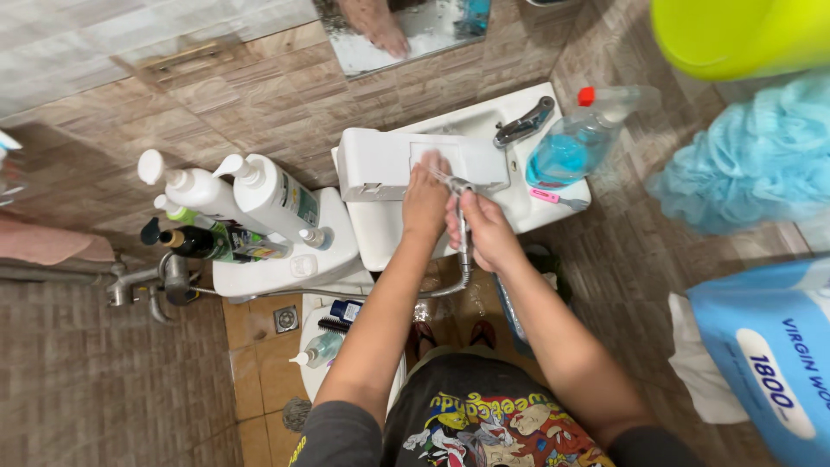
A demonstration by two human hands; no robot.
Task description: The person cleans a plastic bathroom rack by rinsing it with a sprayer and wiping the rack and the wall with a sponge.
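Note:
My left hand (425,201) rests flat on a white rectangular plastic part (380,163) lying across the white sink (527,203). My right hand (484,229) grips a metal spray nozzle (458,186) with a flexible metal hose (465,259) that hangs down below the sink. The nozzle's head points at the white part, right beside my left fingers.
A chrome tap (524,124) and a blue spray bottle (577,138) stand on the sink's back edge. White pump bottles (259,195) and a dark bottle (201,244) sit on a white shelf (285,272) at left. A blue bath sponge (752,160) hangs at right; a tissue pack (769,346) lies below it.

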